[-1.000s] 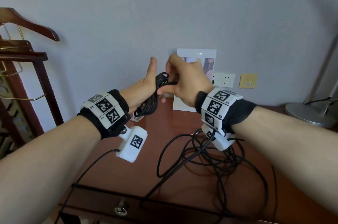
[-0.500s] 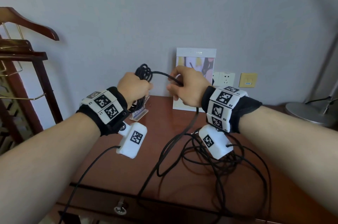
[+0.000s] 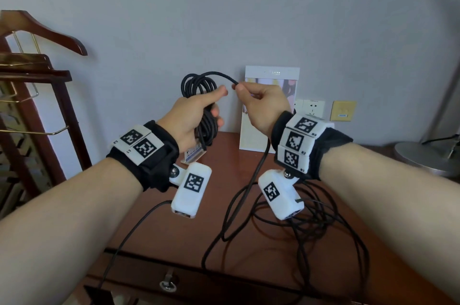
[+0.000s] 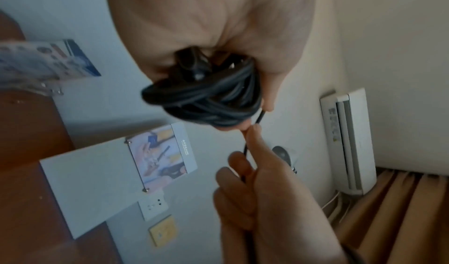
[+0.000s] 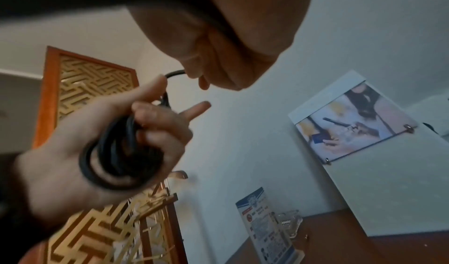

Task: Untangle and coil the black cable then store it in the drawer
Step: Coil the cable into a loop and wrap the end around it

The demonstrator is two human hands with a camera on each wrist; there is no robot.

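My left hand (image 3: 199, 110) grips a bundle of coiled black cable (image 3: 199, 85), raised above the back of the desk; the loops stick out above and below the fist. The same coil (image 4: 206, 103) fills the left wrist view and shows in my left palm as the coil (image 5: 119, 152) in the right wrist view. My right hand (image 3: 258, 100) pinches the free strand just right of the coil. From there the cable drops to a loose tangle (image 3: 306, 220) on the wooden desk (image 3: 174, 235). The drawer (image 3: 169, 284) below the front edge looks closed.
A white picture stand (image 3: 271, 75) leans on the wall behind my hands, with wall sockets (image 3: 311, 108) to its right. A small leaflet holder (image 3: 194, 155) sits under my left hand. A wooden valet stand (image 3: 29, 80) is at left, a lamp base (image 3: 423, 157) at right.
My hands have drawn slightly apart and turned. My left hand closed its fingers on the coil, and my right hand slid out along the strand, forming a new arc above the bundle.
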